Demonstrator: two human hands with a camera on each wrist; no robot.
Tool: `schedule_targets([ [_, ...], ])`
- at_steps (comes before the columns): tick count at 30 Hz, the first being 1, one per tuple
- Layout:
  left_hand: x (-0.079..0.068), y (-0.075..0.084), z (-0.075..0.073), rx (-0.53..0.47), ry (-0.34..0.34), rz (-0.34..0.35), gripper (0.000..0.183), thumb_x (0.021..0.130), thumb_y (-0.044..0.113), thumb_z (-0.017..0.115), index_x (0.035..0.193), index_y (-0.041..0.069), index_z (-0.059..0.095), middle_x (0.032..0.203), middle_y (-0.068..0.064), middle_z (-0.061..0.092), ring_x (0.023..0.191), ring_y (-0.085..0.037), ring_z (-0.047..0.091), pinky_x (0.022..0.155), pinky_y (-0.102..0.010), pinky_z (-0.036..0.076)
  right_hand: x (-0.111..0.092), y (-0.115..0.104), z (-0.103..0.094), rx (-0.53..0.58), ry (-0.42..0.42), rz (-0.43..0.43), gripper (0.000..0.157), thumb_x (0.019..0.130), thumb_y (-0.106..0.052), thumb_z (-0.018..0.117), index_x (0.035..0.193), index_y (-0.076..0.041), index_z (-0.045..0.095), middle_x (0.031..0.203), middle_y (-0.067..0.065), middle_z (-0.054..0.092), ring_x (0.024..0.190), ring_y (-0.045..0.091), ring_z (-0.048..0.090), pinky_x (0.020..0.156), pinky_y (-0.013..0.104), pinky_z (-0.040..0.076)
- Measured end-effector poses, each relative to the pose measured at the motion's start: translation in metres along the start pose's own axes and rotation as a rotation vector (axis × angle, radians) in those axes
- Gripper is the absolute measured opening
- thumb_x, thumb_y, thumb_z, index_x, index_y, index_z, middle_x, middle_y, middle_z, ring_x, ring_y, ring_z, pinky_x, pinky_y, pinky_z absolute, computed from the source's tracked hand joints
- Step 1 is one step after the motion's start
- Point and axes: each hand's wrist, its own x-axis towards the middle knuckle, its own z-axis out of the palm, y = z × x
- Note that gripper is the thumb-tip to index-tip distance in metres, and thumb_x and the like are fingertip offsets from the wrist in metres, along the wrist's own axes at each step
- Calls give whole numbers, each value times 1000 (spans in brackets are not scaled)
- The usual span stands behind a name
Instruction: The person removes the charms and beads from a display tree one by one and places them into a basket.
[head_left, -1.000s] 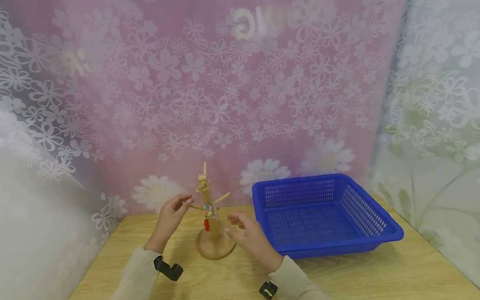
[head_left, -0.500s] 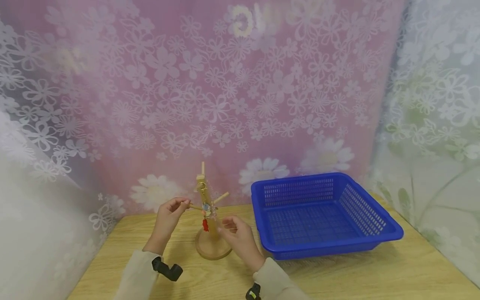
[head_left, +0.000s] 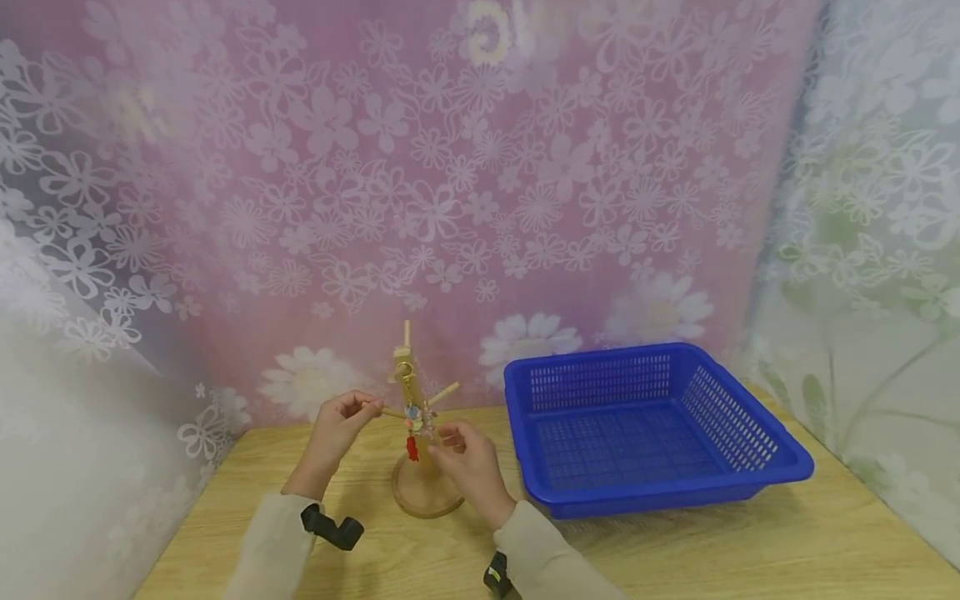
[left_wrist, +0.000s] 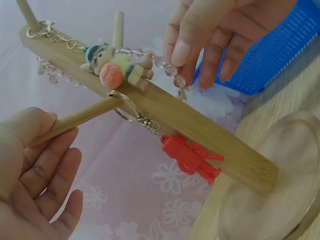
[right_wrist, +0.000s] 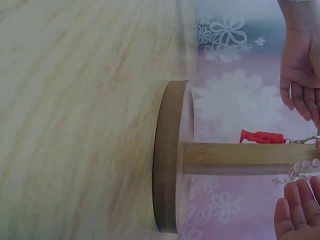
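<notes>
1. Your wooden stand [left_wrist: 215, 137] is upright on the table [head_left: 390, 558], left of the blue basket [head_left: 675, 482]: pale post, round base. A glossy red keyring figure [left_wrist: 187, 160] loops round the left peg [left_wrist: 95, 111], close to the post. A green-capped figurine [left_wrist: 127, 70] with a peach ball hangs from the top peg [left_wrist: 30, 15]. Pinkish clear beads [left_wrist: 162, 62] drape off the post's right side.
2. Your left hand [left_wrist: 35, 180] pinches the left peg, thumb against fingers.
3. Your right hand [head_left: 472, 467] has fingers loosely bent, thumb apart, right beside the beads; can't tell if touching.
4. Edges: the basket's left rim is near your right hand; the curtain [head_left: 420, 183] backs the far table edge. Tabletop shows between your forearms.
5. Counts: one stand, three visible pegs, one red figure, one figurine, one basket. Beads show both sides; strand count unclear.
</notes>
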Motion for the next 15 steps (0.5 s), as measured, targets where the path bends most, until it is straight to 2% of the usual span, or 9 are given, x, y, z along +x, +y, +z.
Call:
schedule_targets([
  [6,2,1,-2,-21,-6,-48,24,90,19,65,94,-5,66,84,-7,66,85,-14,59,93,-40,41,5,-2,5,-18,22,-42,18,83,-12,72,97,-4,65,95,8,67,84,23,63,75,31,51],
  [15,0,3,-1,-36,7,-48,27,89,19,66,98,-6,66,80,-2,65,84,-13,59,89,-34,43,10,-2,11,-19,64,-95,12,81,-4,72,91,-3,66,85,8,68,78,20,64,72,27,53],
])
